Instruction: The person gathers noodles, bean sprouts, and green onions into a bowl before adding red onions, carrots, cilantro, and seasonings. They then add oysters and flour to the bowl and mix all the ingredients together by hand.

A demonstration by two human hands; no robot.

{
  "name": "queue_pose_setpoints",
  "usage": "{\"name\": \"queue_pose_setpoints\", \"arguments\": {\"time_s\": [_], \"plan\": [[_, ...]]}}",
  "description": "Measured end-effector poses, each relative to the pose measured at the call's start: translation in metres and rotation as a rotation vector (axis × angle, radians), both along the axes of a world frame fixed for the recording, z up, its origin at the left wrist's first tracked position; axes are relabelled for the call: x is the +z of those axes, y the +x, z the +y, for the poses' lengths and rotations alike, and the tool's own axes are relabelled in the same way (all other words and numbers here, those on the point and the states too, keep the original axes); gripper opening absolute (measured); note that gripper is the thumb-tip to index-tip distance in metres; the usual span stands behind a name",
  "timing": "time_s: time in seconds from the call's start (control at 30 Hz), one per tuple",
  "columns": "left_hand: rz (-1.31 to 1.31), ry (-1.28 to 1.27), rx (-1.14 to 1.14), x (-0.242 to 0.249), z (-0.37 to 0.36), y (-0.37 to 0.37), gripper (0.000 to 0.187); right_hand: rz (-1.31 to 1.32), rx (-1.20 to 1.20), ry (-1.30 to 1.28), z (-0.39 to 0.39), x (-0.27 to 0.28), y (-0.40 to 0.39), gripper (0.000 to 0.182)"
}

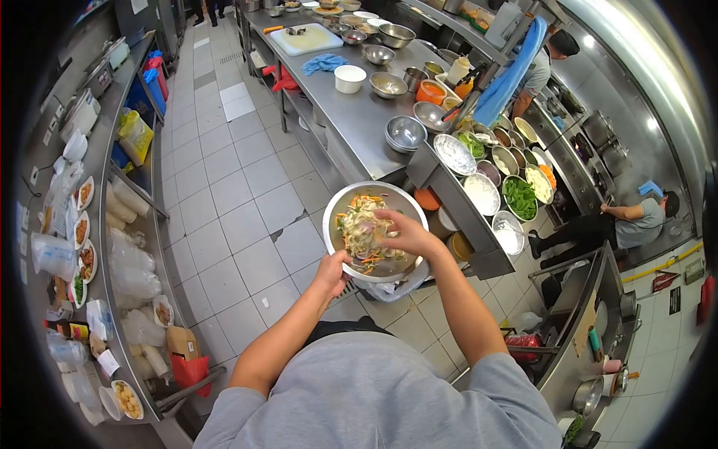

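Observation:
A wide metal bowl (pixel 413 262) is held in front of my body, past the table's near corner. My left hand (pixel 330 274) grips its lower left rim. Inside the bowl lies a mix of shredded vegetables (pixel 365 232), with orange, green and pale strips. My right hand (pixel 407 234) reaches over the bowl's right side, its fingers curved and apart at the mix, slightly blurred. Whether food is between those fingers is hard to make out.
A steel table (pixel 348 127) holds bowls, a white tub (pixel 349 78) and a cutting board (pixel 307 40). Ingredient bowls (pixel 520 197) stand right. Plated food (pixel 87 262) lines the left shelf. Two people (pixel 636 224) (pixel 536 73) stand at the right, by the stoves.

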State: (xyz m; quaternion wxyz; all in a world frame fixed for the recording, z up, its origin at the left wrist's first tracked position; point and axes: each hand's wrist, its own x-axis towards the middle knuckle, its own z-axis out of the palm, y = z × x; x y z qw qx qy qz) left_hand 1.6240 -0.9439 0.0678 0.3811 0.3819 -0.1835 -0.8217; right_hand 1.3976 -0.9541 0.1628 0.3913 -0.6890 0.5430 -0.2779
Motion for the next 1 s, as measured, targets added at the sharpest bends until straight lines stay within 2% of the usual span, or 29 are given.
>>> {"name": "queue_pose_setpoints", "arguments": {"time_s": [0.07, 0.1, 0.13, 0.2, 0.27, 0.33, 0.37, 0.4, 0.47, 0.6, 0.67, 0.73, 0.8, 0.83, 0.87, 0.93, 0.97, 1.0], "plan": [[0.014, 0.057, -0.005, 0.017, 0.003, 0.003, 0.027, 0.036, -0.099, -0.003, -0.009, -0.004, -0.014, 0.085], [0.012, 0.055, -0.017, 0.022, 0.004, 0.002, 0.027, 0.143, -0.112, -0.024, -0.015, 0.002, -0.015, 0.089], [-0.003, 0.037, -0.045, 0.024, 0.006, -0.001, 0.026, 0.141, -0.126, -0.025, -0.017, -0.002, -0.011, 0.089], [-0.021, 0.016, -0.086, 0.023, 0.005, -0.003, 0.025, 0.451, -0.121, 0.048, -0.026, -0.015, 0.010, 0.089], [-0.068, 0.016, -0.203, 0.009, 0.001, -0.005, 0.026, 0.438, -0.153, 0.067, -0.025, -0.023, 0.035, 0.085], [-0.055, 0.055, -0.228, 0.011, -0.001, -0.003, 0.027, 0.508, 0.006, 0.166, -0.023, -0.018, 0.054, 0.071], [-0.043, 0.092, -0.241, 0.013, -0.004, 0.000, 0.027, 0.490, 0.064, 0.135, -0.017, -0.012, 0.060, 0.054], [-0.043, 0.094, -0.241, 0.007, -0.007, 0.005, 0.027, 0.490, 0.064, 0.137, -0.012, -0.009, 0.062, 0.054], [0.020, 0.106, -0.264, -0.005, -0.016, 0.016, 0.038, 0.410, 0.137, -0.018, -0.001, -0.001, 0.060, 0.043], [0.083, 0.081, -0.152, 0.015, -0.026, 0.036, 0.039, 0.434, 0.216, -0.181, 0.028, 0.008, 0.042, 0.040], [0.053, -0.019, -0.074, 0.028, -0.028, 0.042, 0.041, 0.447, 0.153, -0.345, 0.042, 0.004, 0.034, 0.044], [0.021, -0.052, -0.101, 0.037, -0.022, 0.040, 0.042, 0.506, 0.111, -0.279, 0.044, 0.007, 0.036, 0.050], [-0.046, -0.073, -0.177, 0.033, -0.013, 0.034, 0.043, 0.616, -0.110, -0.223, 0.036, 0.005, 0.045, 0.056], [-0.035, -0.066, -0.164, 0.029, -0.007, 0.027, 0.041, 0.511, -0.181, -0.227, 0.031, -0.001, 0.045, 0.057], [-0.032, -0.068, -0.178, 0.025, -0.005, 0.024, 0.041, 0.514, -0.195, -0.225, 0.027, -0.007, 0.047, 0.057], [-0.073, 0.024, -0.211, 0.018, -0.001, 0.020, 0.028, 0.229, -0.593, -0.256, 0.024, -0.018, 0.057, 0.050], [-0.084, 0.014, -0.176, 0.014, 0.002, 0.017, 0.020, 0.148, -0.687, -0.307, 0.027, -0.024, 0.064, 0.043], [-0.085, 0.018, -0.186, 0.011, 0.001, 0.017, 0.020, 0.150, -0.697, -0.301, 0.033, -0.030, 0.069, 0.043]]}}
